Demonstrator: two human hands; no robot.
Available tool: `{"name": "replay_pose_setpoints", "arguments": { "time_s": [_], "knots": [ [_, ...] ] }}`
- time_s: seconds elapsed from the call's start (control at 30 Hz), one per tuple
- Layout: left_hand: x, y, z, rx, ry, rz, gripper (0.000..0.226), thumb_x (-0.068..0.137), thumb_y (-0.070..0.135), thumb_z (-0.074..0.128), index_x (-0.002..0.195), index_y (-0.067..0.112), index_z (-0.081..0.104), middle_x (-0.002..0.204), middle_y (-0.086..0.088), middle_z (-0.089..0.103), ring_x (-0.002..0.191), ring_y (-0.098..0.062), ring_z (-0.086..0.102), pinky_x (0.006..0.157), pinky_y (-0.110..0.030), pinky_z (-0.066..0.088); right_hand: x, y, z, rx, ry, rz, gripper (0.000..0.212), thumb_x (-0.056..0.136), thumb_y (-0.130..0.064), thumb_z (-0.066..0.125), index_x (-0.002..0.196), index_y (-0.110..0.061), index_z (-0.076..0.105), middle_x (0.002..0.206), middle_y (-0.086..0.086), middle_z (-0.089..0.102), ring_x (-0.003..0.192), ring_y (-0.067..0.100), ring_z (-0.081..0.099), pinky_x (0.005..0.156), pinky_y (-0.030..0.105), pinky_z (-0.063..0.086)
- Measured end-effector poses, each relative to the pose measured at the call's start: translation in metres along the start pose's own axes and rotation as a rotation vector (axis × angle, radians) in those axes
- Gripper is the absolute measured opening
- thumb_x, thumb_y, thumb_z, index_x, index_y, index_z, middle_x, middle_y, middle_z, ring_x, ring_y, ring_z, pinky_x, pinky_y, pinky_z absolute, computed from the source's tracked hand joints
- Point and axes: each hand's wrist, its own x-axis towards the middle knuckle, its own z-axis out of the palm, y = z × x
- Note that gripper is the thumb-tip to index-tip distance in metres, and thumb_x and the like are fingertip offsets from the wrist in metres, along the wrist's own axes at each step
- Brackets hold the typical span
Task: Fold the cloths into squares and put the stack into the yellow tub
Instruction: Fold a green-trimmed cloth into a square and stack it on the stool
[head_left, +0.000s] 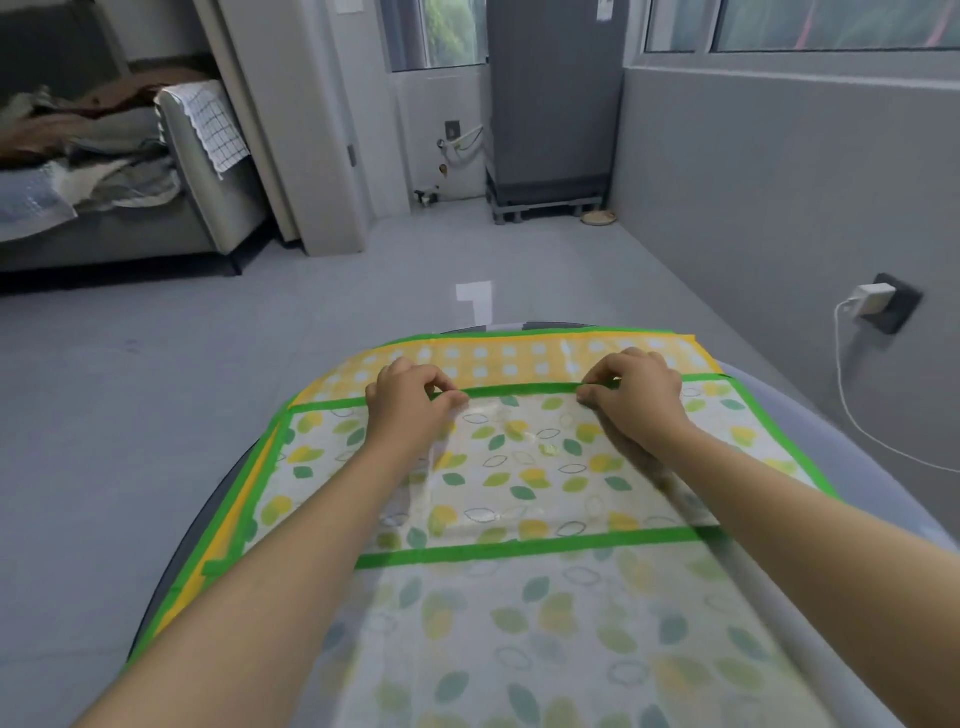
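A white cloth with green and yellow leaf print and a green border (519, 467) lies spread over a grey round table (769, 410). Under it lies a yellow cloth with white dots (509, 356), its far strip showing. My left hand (410, 400) and my right hand (636, 395) both pinch the leaf cloth's far green edge, side by side. A near flap of the same cloth, seen from its paler back, is folded forward up to a green band (519, 551). No yellow tub is in view.
Grey floor lies to the left and beyond the table. A sofa piled with clothes (104, 171) stands at the far left. A grey wall with a socket, charger and white cable (878, 306) runs along the right. A grey appliance (550, 104) stands at the back.
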Motion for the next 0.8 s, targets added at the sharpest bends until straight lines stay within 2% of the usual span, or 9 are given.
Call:
{"name": "replay_pose_setpoints", "arguments": {
  "time_s": [0.1,0.17,0.27,0.33,0.4,0.47,0.6,0.7,0.8],
  "knots": [
    [-0.008,0.018,-0.023,-0.074,0.019,0.038,0.013,0.076,0.026,0.076,0.069,0.021,0.066,0.082,0.009,0.058,0.087,-0.016,0.054,0.096,-0.041,0.039,-0.01,-0.01,-0.025,0.127,0.006,0.005,0.009,0.082,-0.033,0.068,0.076,-0.026,0.066,0.092,-0.005,0.065,0.105,0.019,0.043,0.089,0.034,0.026],
    [-0.015,0.033,-0.043,-0.084,0.002,0.072,0.014,0.076,0.027,0.076,0.067,0.023,0.066,0.075,0.013,0.063,0.084,-0.015,0.059,0.093,-0.04,0.044,-0.019,-0.021,-0.049,0.122,0.016,-0.028,0.01,0.083,-0.032,0.067,0.082,-0.023,0.068,0.091,-0.005,0.067,0.094,0.013,0.039,0.093,0.035,0.028],
    [-0.032,0.052,-0.076,-0.076,-0.005,0.12,0.012,0.076,0.029,0.076,0.072,0.021,0.069,0.074,0.01,0.066,0.076,-0.012,0.06,0.068,-0.026,0.046,-0.037,-0.04,-0.087,0.095,0.007,-0.101,0.01,0.083,-0.034,0.067,0.083,-0.024,0.068,0.083,-0.007,0.066,0.086,0.011,0.045,0.094,0.036,0.032],
    [-0.049,0.062,-0.097,-0.021,-0.008,0.154,0.013,0.076,0.033,0.076,0.074,0.021,0.071,0.068,0.013,0.063,0.066,-0.01,0.055,0.058,-0.024,0.04,-0.05,-0.049,-0.109,0.117,-0.015,-0.151,0.007,0.081,-0.033,0.069,0.079,-0.026,0.068,0.077,-0.008,0.066,0.086,0.015,0.057,0.088,0.034,0.041],
    [-0.067,0.07,-0.115,0.024,-0.034,0.179,0.014,0.076,0.035,0.076,0.074,0.023,0.071,0.066,0.013,0.062,0.062,-0.008,0.054,0.059,-0.026,0.041,-0.067,-0.055,-0.127,0.103,-0.037,-0.183,0.006,0.079,-0.031,0.071,0.08,-0.025,0.07,0.075,-0.007,0.066,0.08,0.014,0.062,0.071,0.026,0.043],
    [-0.089,0.077,-0.132,0.106,-0.077,0.209,0.013,0.077,0.037,0.075,0.072,0.026,0.069,0.066,0.015,0.063,0.063,-0.005,0.055,0.061,-0.026,0.042,-0.086,-0.059,-0.142,0.034,-0.061,-0.221,0.008,0.079,-0.031,0.071,0.083,-0.025,0.072,0.068,-0.011,0.063,0.069,0.008,0.058,0.062,0.023,0.041],
    [-0.133,0.084,-0.154,0.241,-0.146,0.267,0.015,0.078,0.04,0.073,0.068,0.033,0.064,0.063,0.023,0.06,0.065,0.0,0.057,0.06,-0.025,0.042,-0.128,-0.063,-0.166,-0.062,-0.139,-0.294,0.004,0.076,-0.032,0.073,0.077,-0.028,0.074,0.061,-0.019,0.059,0.063,0.001,0.056,0.066,0.027,0.048],
    [-0.164,0.079,-0.159,0.202,-0.207,0.251,0.019,0.074,0.037,0.077,0.062,0.035,0.063,0.058,0.023,0.06,0.059,0.001,0.055,0.062,-0.027,0.045,-0.158,-0.057,-0.173,-0.065,-0.245,-0.335,0.003,0.074,-0.032,0.075,0.073,-0.029,0.074,0.059,-0.021,0.061,0.062,-0.006,0.057,0.057,0.009,0.04],
    [-0.192,0.068,-0.157,0.119,-0.293,0.219,0.016,0.073,0.032,0.079,0.062,0.032,0.067,0.057,0.026,0.061,0.053,0.002,0.052,0.057,-0.022,0.041,-0.181,-0.048,-0.169,-0.057,-0.357,-0.34,0.007,0.074,-0.031,0.076,0.069,-0.033,0.072,0.057,-0.021,0.062,0.06,-0.012,0.056,0.054,0.007,0.039]
  ]
}}
